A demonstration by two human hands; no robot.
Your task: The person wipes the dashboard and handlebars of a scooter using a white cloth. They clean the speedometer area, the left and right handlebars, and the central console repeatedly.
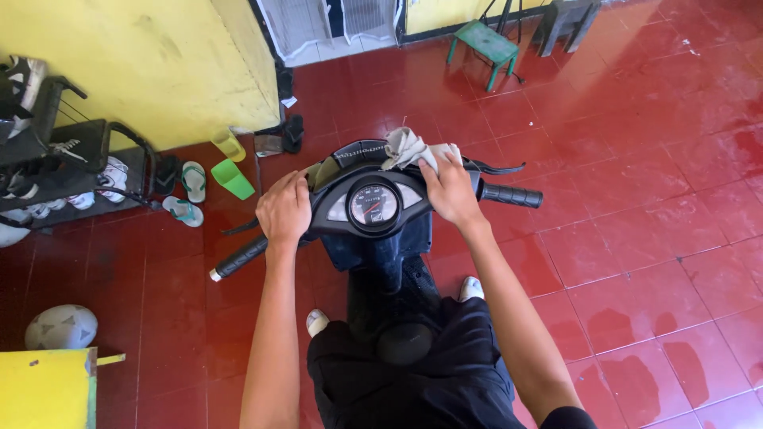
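While pressing the soft grey rag (409, 148) flat with right hand (450, 191), fingers together: limp, light, bunch anywhere; left hand (284, 210) curled over scooter handlebar (238, 258).

Glossy red tiled floor (636, 159), yellow wall (143, 71), green stool (485, 44)

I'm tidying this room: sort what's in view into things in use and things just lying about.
In use: grey rag under the right hand; scooter handlebar cover gripped by the left hand; speedometer.

Lying about: green cup, sandals, shoe rack, ball, green stool.
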